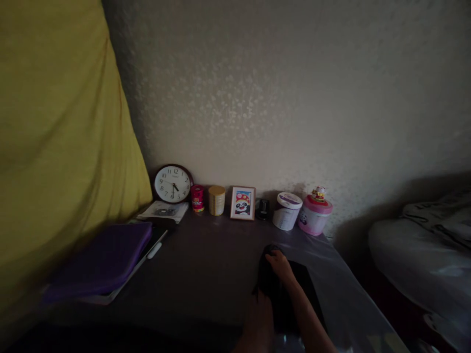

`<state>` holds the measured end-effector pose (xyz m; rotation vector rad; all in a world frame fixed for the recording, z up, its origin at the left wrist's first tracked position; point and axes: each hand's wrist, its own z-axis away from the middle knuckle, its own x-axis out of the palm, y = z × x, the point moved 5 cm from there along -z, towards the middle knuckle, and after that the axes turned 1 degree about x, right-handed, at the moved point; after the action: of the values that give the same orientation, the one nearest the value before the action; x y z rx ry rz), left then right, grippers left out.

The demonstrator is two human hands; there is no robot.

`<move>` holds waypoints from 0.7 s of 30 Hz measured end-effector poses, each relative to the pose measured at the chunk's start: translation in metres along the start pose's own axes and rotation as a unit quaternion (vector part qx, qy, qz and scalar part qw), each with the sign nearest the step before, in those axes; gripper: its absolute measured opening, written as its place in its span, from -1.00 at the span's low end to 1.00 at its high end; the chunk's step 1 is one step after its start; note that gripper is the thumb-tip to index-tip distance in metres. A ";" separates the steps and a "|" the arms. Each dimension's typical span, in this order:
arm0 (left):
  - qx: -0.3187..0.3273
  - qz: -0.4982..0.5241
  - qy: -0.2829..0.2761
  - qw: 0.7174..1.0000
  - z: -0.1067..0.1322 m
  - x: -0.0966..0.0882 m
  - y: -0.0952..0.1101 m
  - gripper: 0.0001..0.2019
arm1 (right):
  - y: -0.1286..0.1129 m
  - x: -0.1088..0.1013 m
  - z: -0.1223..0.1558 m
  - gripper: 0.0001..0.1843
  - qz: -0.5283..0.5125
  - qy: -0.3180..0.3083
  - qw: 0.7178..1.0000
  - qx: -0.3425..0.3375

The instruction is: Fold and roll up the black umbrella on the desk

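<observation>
My right hand (279,264) lies over the top of a soft black cloth-like bundle (265,274), its fingers curled onto it. It is too dark to make out what kind of thing the bundle is. Lower and to the left, my left hand (262,298) reaches against or into the same bundle, and its fingers are hidden by the black material. A flat black piece (307,282) with a straight edge spreads on the table under and right of my right forearm. Whether it is joined to the bundle, I cannot tell.
Along the wall stand a round clock (173,184), a red tin (197,198), a yellow-lidded can (217,201), a framed panda picture (243,203), a small black object (263,209), a white tub (287,212) and a pink tub (315,215). A purple case (106,255) lies left, near a yellow curtain (62,122).
</observation>
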<state>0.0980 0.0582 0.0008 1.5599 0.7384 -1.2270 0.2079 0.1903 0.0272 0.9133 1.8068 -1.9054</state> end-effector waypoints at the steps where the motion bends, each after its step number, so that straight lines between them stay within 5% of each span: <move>1: -0.005 0.006 -0.004 1.000 0.005 -0.002 -0.003 -0.49 | 0.000 0.001 -0.001 -0.56 0.002 -0.004 1.000 0.001; 8: -0.045 0.070 -0.003 0.997 0.028 -0.024 -0.008 -0.26 | 0.002 0.001 -0.004 -0.51 -0.003 -0.026 1.000 0.003; 13: -0.031 0.061 -0.071 0.995 0.025 -0.039 0.000 -0.12 | 0.000 0.008 0.000 -0.60 -0.036 -0.073 0.997 -0.006; 16: -0.038 0.063 -0.060 0.995 0.024 -0.041 -0.002 -0.21 | -0.005 0.011 0.005 -0.66 -0.049 -0.100 0.993 -0.023; 21: 0.000 0.082 0.034 0.996 0.020 -0.040 -0.003 -0.47 | -0.020 0.004 0.016 -0.75 0.009 -0.095 0.992 -0.082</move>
<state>0.0763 0.0441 0.0371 1.6353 0.6395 -1.0577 0.1881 0.1776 0.0388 0.6655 1.8035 -1.7377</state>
